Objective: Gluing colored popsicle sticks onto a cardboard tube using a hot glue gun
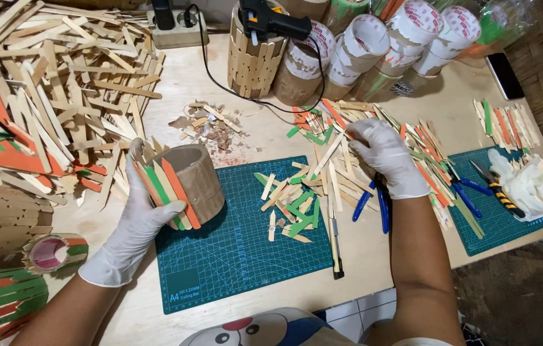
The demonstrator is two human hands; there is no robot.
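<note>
On the bench, near edge: green cutting mat [239, 256] lies flat on the pale wooden table [374, 256], between the two forearms.
Left hand: left hand [133, 224], in a white glove, grips a cardboard tube [201, 176] lying tilted at the mat's upper left corner; fingers wrapped round its side, thumb up by the rim, clamped on it.
Tube: partly clad; green, orange and plain sticks [169, 192] lie side by side along its near side, under the gloved fingers.
Right hand: right hand [386, 157], also gloved, palm down on a loose heap of craft sticks [322, 176] at the mat's upper right; fingers curled into the heap, whether they pinch a stick cannot be told.
Beside right hand: blue-handled pliers [370, 202] just under the wrist; a slim craft knife [335, 247] across the mat's right edge.
Far right: second green mat [515, 221] with blue-handled cutters [467, 192], yellow-and-black pliers [499, 189] and a crumpled white glove [527, 186].
Far edge: glue gun [271, 22] resting on a stick-clad tube [255, 61]; row of bare cardboard rolls [374, 45] beside it.
Left side: big pile of plain and painted sticks [53, 96]; finished clad tubes [2, 301] near the corner.
</note>
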